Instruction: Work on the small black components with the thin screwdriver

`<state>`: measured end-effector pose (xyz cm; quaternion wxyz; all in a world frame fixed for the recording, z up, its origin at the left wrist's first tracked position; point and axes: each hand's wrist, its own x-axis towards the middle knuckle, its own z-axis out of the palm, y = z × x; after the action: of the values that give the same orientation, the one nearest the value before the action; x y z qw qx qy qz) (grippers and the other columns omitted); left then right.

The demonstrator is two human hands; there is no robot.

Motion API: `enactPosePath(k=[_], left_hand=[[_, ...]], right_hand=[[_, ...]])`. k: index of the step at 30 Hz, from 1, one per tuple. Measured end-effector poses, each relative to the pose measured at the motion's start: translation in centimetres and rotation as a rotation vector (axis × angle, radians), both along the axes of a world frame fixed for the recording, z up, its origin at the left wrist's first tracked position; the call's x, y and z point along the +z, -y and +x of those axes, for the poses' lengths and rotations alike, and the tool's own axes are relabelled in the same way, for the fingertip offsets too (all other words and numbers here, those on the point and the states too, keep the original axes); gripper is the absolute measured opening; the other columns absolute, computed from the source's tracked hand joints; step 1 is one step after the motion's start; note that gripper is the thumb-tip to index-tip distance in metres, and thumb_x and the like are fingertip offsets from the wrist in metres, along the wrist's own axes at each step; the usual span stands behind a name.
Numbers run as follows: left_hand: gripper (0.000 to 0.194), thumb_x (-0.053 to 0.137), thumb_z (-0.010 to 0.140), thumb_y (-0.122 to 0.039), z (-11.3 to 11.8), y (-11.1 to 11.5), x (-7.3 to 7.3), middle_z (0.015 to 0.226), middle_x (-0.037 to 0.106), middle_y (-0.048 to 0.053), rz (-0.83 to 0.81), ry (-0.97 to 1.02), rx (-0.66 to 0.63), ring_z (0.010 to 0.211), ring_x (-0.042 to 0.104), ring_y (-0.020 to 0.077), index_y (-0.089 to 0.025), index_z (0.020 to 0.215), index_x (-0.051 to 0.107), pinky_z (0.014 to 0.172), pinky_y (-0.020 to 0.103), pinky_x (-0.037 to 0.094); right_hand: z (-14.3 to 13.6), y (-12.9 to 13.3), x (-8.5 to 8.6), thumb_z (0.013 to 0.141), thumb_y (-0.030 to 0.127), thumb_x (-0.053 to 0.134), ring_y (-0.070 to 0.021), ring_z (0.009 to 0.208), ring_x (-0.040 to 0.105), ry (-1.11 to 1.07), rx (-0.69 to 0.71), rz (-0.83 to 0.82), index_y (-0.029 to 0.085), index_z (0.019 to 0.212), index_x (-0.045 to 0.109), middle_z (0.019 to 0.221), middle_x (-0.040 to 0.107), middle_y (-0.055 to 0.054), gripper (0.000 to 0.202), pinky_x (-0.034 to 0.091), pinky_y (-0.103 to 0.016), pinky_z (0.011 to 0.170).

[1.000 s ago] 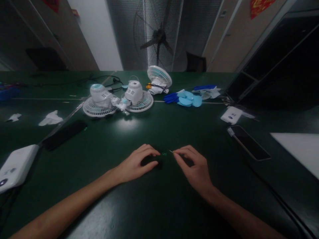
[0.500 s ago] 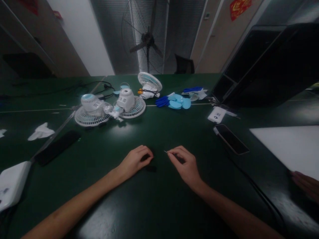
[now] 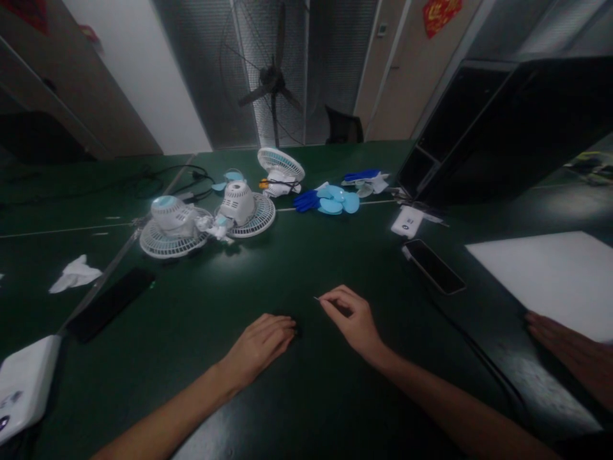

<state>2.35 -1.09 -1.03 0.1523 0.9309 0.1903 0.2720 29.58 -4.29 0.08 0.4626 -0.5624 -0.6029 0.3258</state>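
My right hand (image 3: pixel 353 319) pinches a thin, short, pale metal pin (image 3: pixel 316 298) between thumb and forefinger, its tip pointing left above the green table (image 3: pixel 230 281). Its exact kind is too small to tell. To the left, my left hand (image 3: pixel 262 345) rests palm down on the table, fingers laid close together and slightly bent. Darkness shows at its fingertips; whether that is shadow or a small dark object under them I cannot tell. A gap of bare tabletop separates the two hands.
White fans (image 3: pixel 175 236) and pale blue fan blades (image 3: pixel 338 199) lie at the back. A phone (image 3: pixel 435 266) with a cable is at right, near a black computer case (image 3: pixel 502 134). Another person's hand (image 3: pixel 569 348) touches a white sheet (image 3: pixel 550 275). A white box (image 3: pixel 29 383) stands left.
My left hand has come down towards me, its fingers going from a curled pinch to lying flatter, over where a small dark object lay. My right hand still holds the pin.
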Motion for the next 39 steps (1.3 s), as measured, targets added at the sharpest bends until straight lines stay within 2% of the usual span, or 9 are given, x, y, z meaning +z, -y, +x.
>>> enactPosePath(k=[9, 13, 16, 19, 21, 26, 30, 33, 39], left_hand=[[0.020, 0.051, 0.108, -0.017, -0.5, 0.3, 0.9, 0.116, 0.075, 0.011, -0.150, -0.016, 0.014, 0.110, 0.073, 0.0208, -0.018, 0.122, 0.065, 0.099, 0.036, 0.061], [0.022, 0.049, 0.109, -0.017, -1.0, 0.4, 0.6, 0.117, 0.075, 0.012, -0.046, -0.075, -0.005, 0.107, 0.074, 0.0205, -0.017, 0.123, 0.065, 0.093, 0.033, 0.063], [0.022, 0.047, 0.110, -0.019, -1.6, -0.4, 0.0, 0.118, 0.075, 0.012, 0.026, -0.103, 0.040, 0.105, 0.075, 0.0201, -0.017, 0.123, 0.065, 0.090, 0.031, 0.064], [0.024, 0.044, 0.111, -0.024, -3.3, -2.9, -0.4, 0.121, 0.074, 0.011, -0.020, -0.133, 0.172, 0.106, 0.074, 0.0189, -0.019, 0.120, 0.066, 0.093, 0.030, 0.062], [0.025, 0.044, 0.111, -0.029, -5.6, -5.5, -0.4, 0.122, 0.072, 0.011, -0.065, -0.156, 0.301, 0.108, 0.073, 0.0193, -0.019, 0.118, 0.066, 0.098, 0.031, 0.060], [0.032, 0.044, 0.106, -0.038, -14.2, -11.8, -0.2, 0.125, 0.069, 0.013, -0.103, -0.267, 0.769, 0.108, 0.070, 0.0245, -0.017, 0.121, 0.064, 0.097, 0.033, 0.055], [0.033, 0.045, 0.102, -0.037, -19.4, -13.5, 0.4, 0.129, 0.067, 0.012, -0.092, -0.315, 0.986, 0.105, 0.069, 0.0264, -0.016, 0.121, 0.062, 0.094, 0.035, 0.053], [0.031, 0.047, 0.100, -0.036, -20.5, -13.4, 0.8, 0.127, 0.067, 0.014, -0.079, -0.357, 1.035, 0.100, 0.068, 0.0272, -0.016, 0.118, 0.062, 0.089, 0.035, 0.052], [0.030, 0.044, 0.100, -0.039, -19.7, -12.8, 1.2, 0.121, 0.068, 0.014, -0.053, -0.446, 0.996, 0.092, 0.068, 0.0264, -0.017, 0.110, 0.062, 0.082, 0.035, 0.050]], right_hand=[[0.1, 0.1, 0.2, 0.101, 0.033, 0.067, -0.0187, 0.081, 0.065, -0.014, 0.031, -0.025, 0.022, 0.097, 0.078, 0.095, 0.069, -0.005, 0.016, 0.049, -0.029, 0.065], [0.2, 0.1, 0.3, 0.100, 0.034, 0.068, -0.0191, 0.081, 0.065, -0.016, 0.032, -0.024, 0.023, 0.097, 0.078, 0.095, 0.070, -0.005, 0.016, 0.051, -0.029, 0.066], [0.2, 0.2, 0.4, 0.101, 0.033, 0.068, -0.0195, 0.084, 0.067, -0.016, 0.041, -0.030, 0.024, 0.099, 0.079, 0.097, 0.070, -0.005, 0.015, 0.052, -0.029, 0.066], [0.3, 0.3, 0.3, 0.102, 0.034, 0.067, -0.0198, 0.085, 0.067, -0.015, 0.050, -0.035, 0.023, 0.100, 0.079, 0.099, 0.070, -0.005, 0.016, 0.054, -0.029, 0.067], [0.3, 0.4, 0.2, 0.102, 0.035, 0.067, -0.0196, 0.085, 0.067, -0.011, 0.054, -0.035, 0.023, 0.100, 0.078, 0.099, 0.069, -0.005, 0.017, 0.054, -0.030, 0.067], [0.4, 0.4, 0.0, 0.103, 0.034, 0.066, -0.0187, 0.084, 0.066, 0.000, 0.066, -0.036, 0.023, 0.101, 0.078, 0.098, 0.069, -0.004, 0.016, 0.053, -0.029, 0.067], [0.5, 0.3, -0.1, 0.103, 0.034, 0.066, -0.0189, 0.084, 0.066, -0.002, 0.079, -0.037, 0.024, 0.101, 0.078, 0.098, 0.069, -0.004, 0.016, 0.053, -0.031, 0.069], [0.4, 0.3, -0.2, 0.103, 0.036, 0.066, -0.0195, 0.085, 0.066, -0.006, 0.074, -0.036, 0.024, 0.100, 0.078, 0.098, 0.069, -0.004, 0.017, 0.053, -0.031, 0.069], [0.4, 0.4, -0.2, 0.103, 0.040, 0.065, -0.0195, 0.084, 0.067, -0.012, 0.079, -0.043, 0.024, 0.101, 0.078, 0.099, 0.070, -0.005, 0.021, 0.054, -0.031, 0.067]])
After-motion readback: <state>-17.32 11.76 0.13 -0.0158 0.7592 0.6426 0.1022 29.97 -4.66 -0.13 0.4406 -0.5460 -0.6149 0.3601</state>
